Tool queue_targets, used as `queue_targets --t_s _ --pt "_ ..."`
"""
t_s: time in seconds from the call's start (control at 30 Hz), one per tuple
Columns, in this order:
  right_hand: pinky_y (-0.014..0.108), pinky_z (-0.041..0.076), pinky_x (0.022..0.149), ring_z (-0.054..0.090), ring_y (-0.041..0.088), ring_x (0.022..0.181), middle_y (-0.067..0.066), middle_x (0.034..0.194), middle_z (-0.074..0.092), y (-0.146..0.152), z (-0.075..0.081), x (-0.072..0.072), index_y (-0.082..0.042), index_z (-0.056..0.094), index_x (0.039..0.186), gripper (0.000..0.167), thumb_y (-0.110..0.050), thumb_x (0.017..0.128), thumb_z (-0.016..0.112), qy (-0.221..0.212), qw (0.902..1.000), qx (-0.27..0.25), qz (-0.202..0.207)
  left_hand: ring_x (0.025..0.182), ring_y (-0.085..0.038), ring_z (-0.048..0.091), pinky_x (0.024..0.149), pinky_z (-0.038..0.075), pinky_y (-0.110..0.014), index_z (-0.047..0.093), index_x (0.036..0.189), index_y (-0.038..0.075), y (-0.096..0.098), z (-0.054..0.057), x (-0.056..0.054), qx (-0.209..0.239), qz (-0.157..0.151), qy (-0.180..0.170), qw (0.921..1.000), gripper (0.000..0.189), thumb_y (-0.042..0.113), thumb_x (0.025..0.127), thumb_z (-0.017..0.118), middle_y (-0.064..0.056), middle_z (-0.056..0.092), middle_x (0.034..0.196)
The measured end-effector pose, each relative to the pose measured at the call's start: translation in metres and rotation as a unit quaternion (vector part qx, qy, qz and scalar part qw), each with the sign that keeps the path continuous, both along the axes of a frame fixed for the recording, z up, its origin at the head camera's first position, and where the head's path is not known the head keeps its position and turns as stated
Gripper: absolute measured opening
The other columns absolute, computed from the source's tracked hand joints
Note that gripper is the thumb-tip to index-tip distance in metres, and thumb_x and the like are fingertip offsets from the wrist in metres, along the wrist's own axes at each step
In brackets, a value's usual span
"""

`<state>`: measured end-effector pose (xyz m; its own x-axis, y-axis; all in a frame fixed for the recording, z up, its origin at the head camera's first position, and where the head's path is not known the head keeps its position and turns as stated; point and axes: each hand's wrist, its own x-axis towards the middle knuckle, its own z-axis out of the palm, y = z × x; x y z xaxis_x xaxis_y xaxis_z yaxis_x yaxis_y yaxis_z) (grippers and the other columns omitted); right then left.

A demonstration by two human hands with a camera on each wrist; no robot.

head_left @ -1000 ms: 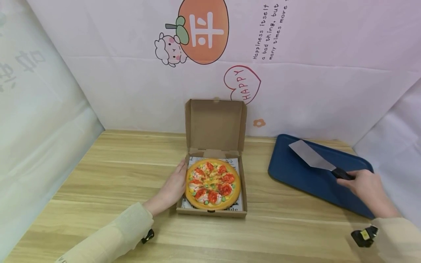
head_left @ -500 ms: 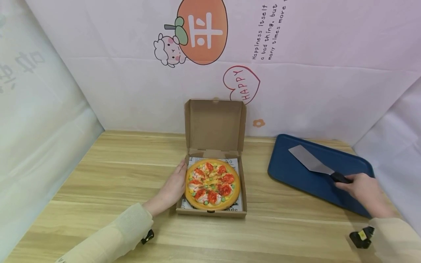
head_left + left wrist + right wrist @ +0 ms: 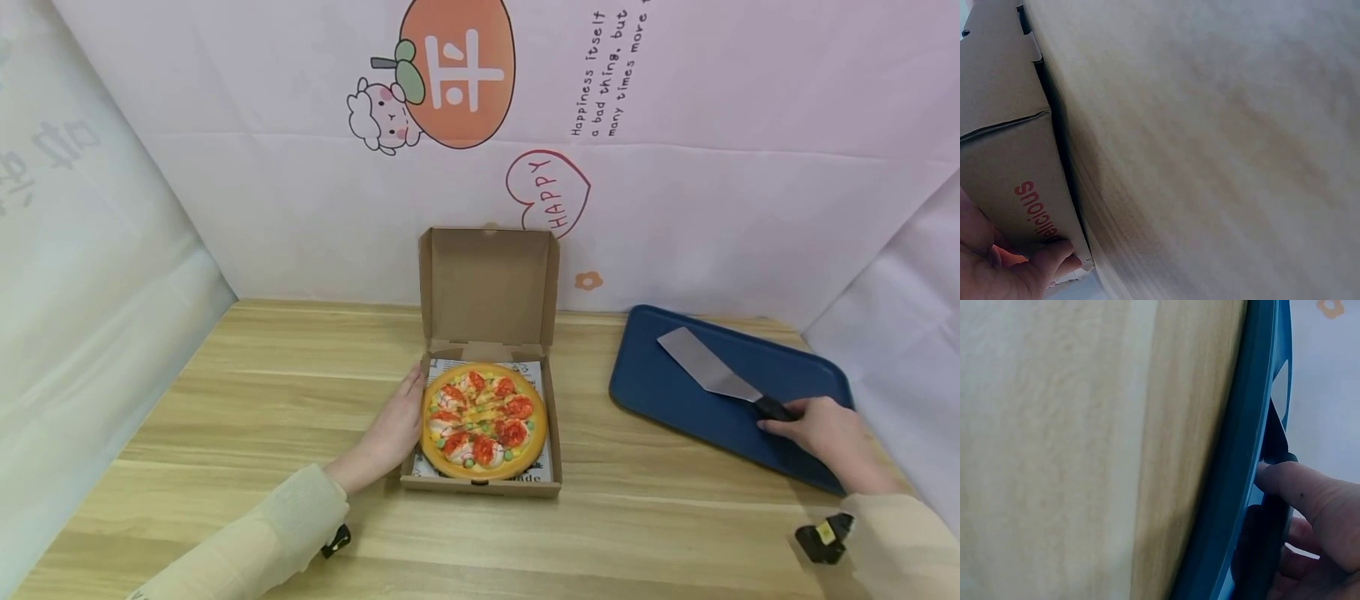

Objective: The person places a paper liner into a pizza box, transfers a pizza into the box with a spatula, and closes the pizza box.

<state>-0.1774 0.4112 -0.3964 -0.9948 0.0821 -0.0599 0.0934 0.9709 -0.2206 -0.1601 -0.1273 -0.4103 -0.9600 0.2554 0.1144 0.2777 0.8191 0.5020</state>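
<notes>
A round toy-looking pizza point(image 3: 483, 421) with red-and-white toppings lies on printed paper inside an open cardboard pizza box point(image 3: 490, 287). My left hand point(image 3: 390, 433) rests along the box's left side, fingers extended against the wall. In the left wrist view, the thumb point(image 3: 1050, 259) touches the outer wall beside red lettering. On the right, my right hand point(image 3: 825, 433) grips the black handle of a spatula point(image 3: 708, 367), whose flat metal blade lies over the blue tray point(image 3: 675, 406). The right wrist view shows the thumb point(image 3: 1291, 481) on the spatula handle, close above the tray's edge.
The wooden table point(image 3: 300, 367) extends on both sides of the box. A printed white cloth point(image 3: 300, 208) hangs behind the table, and more pale cloth point(image 3: 915, 275) stands close beside the tray on the right.
The right hand has lowered the spatula's handle slightly toward the tray, its blade staying near the same spot. The left hand stays at the box's side. The head view has shifted slightly.
</notes>
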Motion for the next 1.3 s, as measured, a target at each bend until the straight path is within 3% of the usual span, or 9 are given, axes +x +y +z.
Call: queue_targets --t_s 0.17,0.43,0.67,0.77,0.9,1.07,1.17,1.3 --pt "0.055 0.045 0.066 0.052 0.05 0.085 0.038 0.098 0.055 -0.001 0.0 0.0 0.019 0.056 0.101 0.065 -0.035 0.07 0.074 -0.003 0.9998 -0.002 -0.017 0.132 -0.036 0.025 0.108 0.026 -0.044 0.029 0.133 -0.016 0.0 0.001 0.0 0.0 -0.001 0.001 1.0 0.044 0.0 0.093 0.038 -0.027 0.022 0.144" --pt "0.054 0.046 0.066 0.053 0.047 0.082 0.034 0.093 0.058 -0.01 0.008 -0.004 0.02 0.054 0.099 0.061 -0.031 0.071 0.073 0.009 0.9994 -0.011 -0.032 0.133 -0.035 0.025 0.108 0.026 -0.044 0.029 0.134 -0.014 0.0 -0.001 -0.002 -0.003 0.0 0.0 1.0 0.044 0.0 0.093 0.038 -0.025 0.022 0.145" --pt "0.051 0.048 0.058 0.056 0.044 0.072 0.036 0.088 0.058 -0.033 0.018 -0.008 0.023 0.052 0.1 0.057 -0.024 0.075 0.069 0.049 0.9984 -0.019 0.02 0.13 -0.036 0.03 0.106 0.03 -0.044 0.032 0.132 -0.014 0.0 0.001 0.0 0.009 0.006 0.009 0.9999 0.045 -0.003 0.09 0.042 -0.026 0.026 0.143" --pt "0.05 0.048 0.057 0.058 0.038 0.064 0.028 0.073 0.061 -0.048 0.025 -0.01 0.023 0.051 0.104 0.056 -0.023 0.077 0.068 0.055 0.9976 -0.019 0.039 0.129 -0.037 0.031 0.105 0.031 -0.044 0.033 0.132 -0.015 0.0 0.002 0.001 0.009 0.007 0.012 0.9999 0.045 -0.003 0.09 0.043 -0.026 0.027 0.142" --pt "0.045 0.048 0.053 0.057 0.03 0.059 0.021 0.069 0.062 -0.071 0.034 -0.015 0.022 0.051 0.107 0.055 -0.022 0.079 0.067 0.058 0.9962 -0.02 0.062 0.129 -0.037 0.031 0.105 0.031 -0.043 0.032 0.132 -0.015 0.0 0.002 0.0 0.007 0.009 0.014 0.9998 0.046 -0.003 0.09 0.043 -0.026 0.027 0.142" --pt "0.034 0.043 0.046 0.053 0.021 0.055 0.025 0.079 0.061 -0.099 0.042 -0.018 0.021 0.046 0.116 0.056 -0.022 0.084 0.062 0.036 0.9953 -0.031 0.084 0.128 -0.037 0.032 0.104 0.032 -0.043 0.033 0.132 -0.015 0.0 0.001 0.0 0.003 0.008 0.017 0.9998 0.045 -0.003 0.09 0.044 -0.026 0.028 0.142" --pt "0.039 0.047 0.052 0.057 0.027 0.06 0.031 0.092 0.058 -0.114 0.046 -0.017 0.02 0.044 0.12 0.054 -0.021 0.086 0.059 0.026 0.9941 -0.03 0.101 0.128 -0.037 0.033 0.104 0.033 -0.043 0.033 0.132 -0.015 0.0 0.001 -0.001 0.0 0.01 0.017 0.9998 0.045 -0.002 0.09 0.044 -0.026 0.029 0.142" --pt "0.051 0.049 0.067 0.056 0.043 0.086 0.038 0.113 0.049 -0.134 0.049 -0.014 0.017 0.045 0.121 0.052 -0.019 0.087 0.058 0.039 0.9905 -0.025 0.129 0.128 -0.037 0.033 0.104 0.033 -0.044 0.033 0.132 -0.015 0.0 0.001 -0.001 0.0 0.013 0.015 0.9998 0.045 -0.003 0.09 0.044 -0.026 0.028 0.142"
